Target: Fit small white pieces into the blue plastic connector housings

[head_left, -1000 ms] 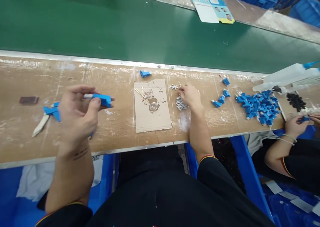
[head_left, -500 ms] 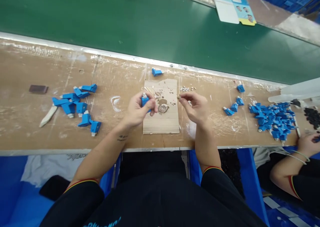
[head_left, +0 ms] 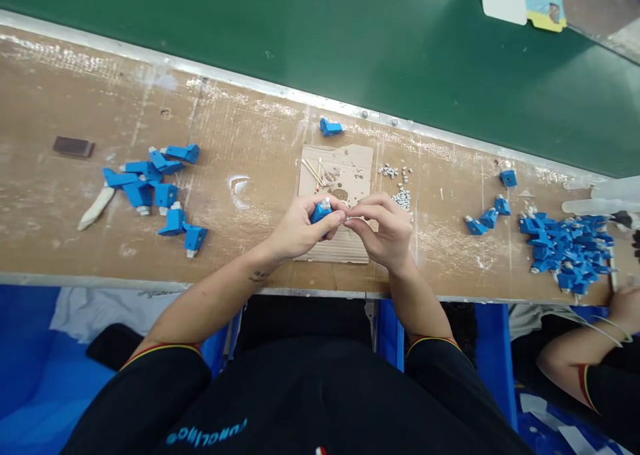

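Observation:
My left hand [head_left: 304, 227] is wrapped round a blue plastic part [head_left: 320, 212] with a white tip pointing up. Its thumb lies along the near side of the part. Beside it, my right hand [head_left: 383, 228] is closed in a pinch, fingertips meeting those of the left. Whatever sits in that pinch is too small and covered to make out. Under both hands lies a stained piece of cardboard [head_left: 333, 249], with several thin sticks [head_left: 313, 172] on it. Small grey pieces [head_left: 401, 198] are scattered just beyond my right hand.
Several blue parts [head_left: 155, 178] lie at left by a cream-coloured tool [head_left: 97, 208] and a dark block [head_left: 73, 146]. One blue part [head_left: 331, 127] sits behind the cardboard. A large blue pile [head_left: 567, 248] is at right, near a co-worker's arm [head_left: 580, 338]. A green surface [head_left: 280, 48] runs behind.
My hands have come together: the right has moved left to meet the blue part in my left hand. The camera view has shifted, and the left hand still holds its part.

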Demonstrator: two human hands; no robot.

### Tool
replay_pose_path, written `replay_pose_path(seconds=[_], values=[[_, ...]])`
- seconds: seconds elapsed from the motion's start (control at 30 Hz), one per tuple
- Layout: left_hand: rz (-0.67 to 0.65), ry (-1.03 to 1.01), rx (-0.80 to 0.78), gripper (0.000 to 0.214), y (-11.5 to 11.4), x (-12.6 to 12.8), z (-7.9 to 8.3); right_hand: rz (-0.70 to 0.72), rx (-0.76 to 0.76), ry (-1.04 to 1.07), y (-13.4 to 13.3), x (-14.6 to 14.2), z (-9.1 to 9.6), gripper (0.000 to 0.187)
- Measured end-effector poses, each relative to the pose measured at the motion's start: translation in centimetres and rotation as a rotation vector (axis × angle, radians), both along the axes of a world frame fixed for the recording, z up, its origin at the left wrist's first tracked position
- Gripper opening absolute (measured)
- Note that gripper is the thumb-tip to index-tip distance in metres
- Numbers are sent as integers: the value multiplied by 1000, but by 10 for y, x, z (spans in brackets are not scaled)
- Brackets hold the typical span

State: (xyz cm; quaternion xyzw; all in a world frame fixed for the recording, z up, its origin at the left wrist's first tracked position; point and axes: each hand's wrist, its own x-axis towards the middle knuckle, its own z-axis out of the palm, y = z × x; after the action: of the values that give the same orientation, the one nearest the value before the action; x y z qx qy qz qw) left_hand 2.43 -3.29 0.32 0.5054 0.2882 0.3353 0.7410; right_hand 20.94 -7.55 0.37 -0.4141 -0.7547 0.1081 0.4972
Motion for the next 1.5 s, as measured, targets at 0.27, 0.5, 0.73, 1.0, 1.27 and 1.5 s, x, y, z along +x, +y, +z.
replay_pose_path(seconds=[0.27, 0.5, 0.73, 1.0, 1.27, 1.5], values=[[-39, -100, -138, 50, -1, 4, 0, 6, 66, -78, 2, -1, 0, 13], [143, -197, -289, 39, 7, -2, 5, -84, -67, -213, 5, 23, 0, 11], [457, -167, -397, 26, 26, -13, 6, -51, -240, -330, 16, 35, -16, 11], [515, -99, -346, 7, 26, -12, 4, -43, -338, -381, 17, 36, -17, 13], [486, -84, -269, 11, 24, -13, -1, -36, -349, -385, 18, 36, -19, 12], [455, -109, -287, 22, 26, -15, -3, -54, -367, -369, 18, 35, -18, 11]])
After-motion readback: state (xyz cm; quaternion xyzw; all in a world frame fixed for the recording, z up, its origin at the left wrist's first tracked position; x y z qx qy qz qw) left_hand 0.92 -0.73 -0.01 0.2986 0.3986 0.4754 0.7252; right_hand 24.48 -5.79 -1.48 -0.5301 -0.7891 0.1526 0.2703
